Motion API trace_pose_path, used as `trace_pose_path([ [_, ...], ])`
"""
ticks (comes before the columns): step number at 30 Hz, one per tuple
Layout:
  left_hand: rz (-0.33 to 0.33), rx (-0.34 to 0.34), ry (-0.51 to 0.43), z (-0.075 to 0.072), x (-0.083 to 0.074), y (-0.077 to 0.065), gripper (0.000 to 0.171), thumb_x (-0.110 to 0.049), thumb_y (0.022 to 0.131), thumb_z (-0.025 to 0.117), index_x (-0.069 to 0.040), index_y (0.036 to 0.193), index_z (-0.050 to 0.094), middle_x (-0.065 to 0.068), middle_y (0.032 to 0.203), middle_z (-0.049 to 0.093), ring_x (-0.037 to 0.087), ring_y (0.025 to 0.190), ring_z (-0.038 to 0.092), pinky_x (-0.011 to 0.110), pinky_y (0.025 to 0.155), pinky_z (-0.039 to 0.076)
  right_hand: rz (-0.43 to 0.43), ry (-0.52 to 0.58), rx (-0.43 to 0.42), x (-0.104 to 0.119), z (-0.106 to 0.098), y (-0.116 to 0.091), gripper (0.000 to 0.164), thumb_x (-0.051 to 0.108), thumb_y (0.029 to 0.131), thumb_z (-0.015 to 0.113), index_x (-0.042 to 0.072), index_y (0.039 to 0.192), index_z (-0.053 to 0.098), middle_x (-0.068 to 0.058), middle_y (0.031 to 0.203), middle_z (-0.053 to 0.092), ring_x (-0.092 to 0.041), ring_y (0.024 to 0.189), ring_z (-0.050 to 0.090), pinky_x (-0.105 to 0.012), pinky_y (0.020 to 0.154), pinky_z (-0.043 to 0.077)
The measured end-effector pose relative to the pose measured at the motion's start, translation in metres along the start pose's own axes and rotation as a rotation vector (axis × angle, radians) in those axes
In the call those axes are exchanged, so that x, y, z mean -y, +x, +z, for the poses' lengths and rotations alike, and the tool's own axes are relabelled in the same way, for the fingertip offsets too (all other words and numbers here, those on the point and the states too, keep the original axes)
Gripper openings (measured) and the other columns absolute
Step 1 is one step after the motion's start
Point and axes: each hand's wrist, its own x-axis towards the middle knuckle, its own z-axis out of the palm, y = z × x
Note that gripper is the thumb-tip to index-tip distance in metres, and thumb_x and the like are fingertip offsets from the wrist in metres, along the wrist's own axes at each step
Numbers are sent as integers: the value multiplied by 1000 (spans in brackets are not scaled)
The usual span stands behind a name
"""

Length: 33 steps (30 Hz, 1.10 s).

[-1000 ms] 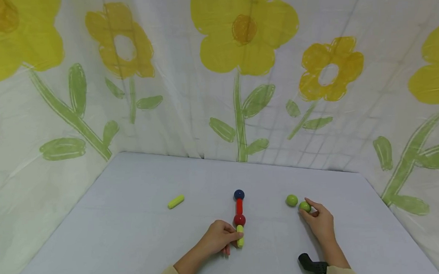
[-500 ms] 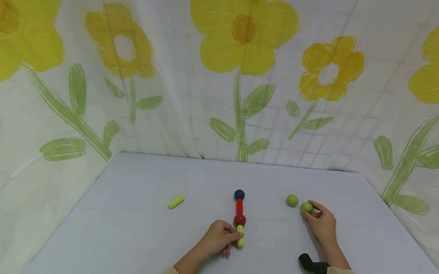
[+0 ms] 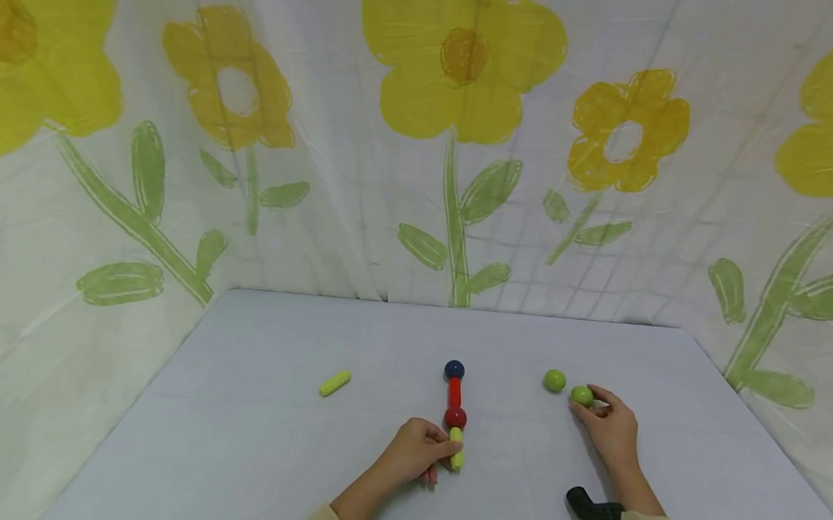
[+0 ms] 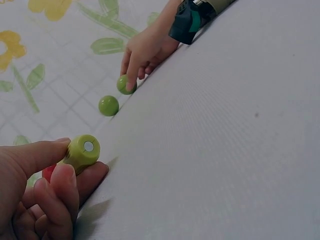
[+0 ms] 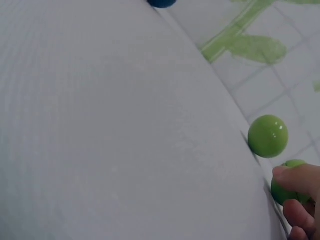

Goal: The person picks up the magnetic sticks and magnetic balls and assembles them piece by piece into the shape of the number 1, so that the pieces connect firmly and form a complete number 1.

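Observation:
My left hand [image 3: 416, 451] pinches a yellow-green rod [image 3: 456, 449] between thumb and fingers. In the left wrist view a silvery disc shows in the end face of this rod [image 4: 83, 152]. The rod's far end meets a red ball [image 3: 455, 418], which joins a red rod [image 3: 455, 392] and then a dark blue ball [image 3: 454, 369] in one line. To the right, my right hand [image 3: 614, 434] pinches a green ball [image 3: 581, 395] between thumb and finger. A second green ball [image 5: 268, 136] lies close by, apart from the held one.
Another yellow-green rod [image 3: 334, 383] lies on the white table [image 3: 257, 453], left of the line of pieces. Behind the table hangs a white cloth [image 3: 343, 178] painted with yellow flowers. A black device [image 3: 593, 508] is on the right wrist.
The right hand and its green ball have shifted slightly right and toward the person, away from the other green ball. The left hand and the joined pieces have stayed still.

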Motion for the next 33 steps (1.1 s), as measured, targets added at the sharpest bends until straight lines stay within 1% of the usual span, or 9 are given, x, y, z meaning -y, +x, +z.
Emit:
trace_pose_path([
  [2,4,3,-1,0,0,0,19,-22,88,73,-4,85,66,3,62,64,7,38,47,14,40,35,0,10,-5,2,0,-2,43,6,81,76,-9,118,62,-7,72,60,-4,61,47,-20,52,39],
  [4,11,6,-3,0,1,1,19,-22,88,73,-4,85,66,3,62,64,7,38,47,14,40,35,5,8,-12,3,0,-4,41,6,81,76,-10,116,62,-7,73,60,-4,62,47,-19,52,39],
  [8,33,10,-7,0,1,2,20,-22,89,73,-4,85,67,3,64,66,7,38,47,14,41,35,8,15,-10,6,1,-8,41,5,81,77,-10,115,62,-11,80,62,-4,63,48,-19,53,39],
  [11,41,8,-6,-1,1,2,20,-22,89,72,-3,85,67,3,64,66,7,38,47,14,41,35,8,36,6,8,3,-12,41,5,80,78,-8,116,63,-9,79,61,-4,63,47,-20,53,39],
  [15,35,-1,-1,-2,0,2,20,-22,89,73,-3,85,68,3,64,66,7,38,46,14,40,35,2,43,28,9,6,-16,42,6,80,79,-7,117,63,-4,74,58,-4,64,47,-19,55,39],
  [22,27,7,-22,0,1,1,20,-21,89,73,-3,85,66,4,65,67,7,38,46,15,41,36,6,37,32,12,7,-27,44,6,79,80,-7,117,63,-4,72,58,-5,63,48,-20,55,40],
  [28,31,3,-21,1,1,0,20,-21,88,73,-2,84,66,4,65,66,7,38,46,14,40,35,7,70,53,19,10,-36,44,7,79,80,-6,117,63,-5,75,58,-4,63,48,-20,55,40],
  [33,30,5,-19,0,1,0,20,-21,88,73,-2,85,66,4,65,66,7,38,46,14,40,36,-1,68,101,22,15,-45,45,8,80,79,-5,119,62,-7,80,58,-7,66,49,-20,57,41],
])
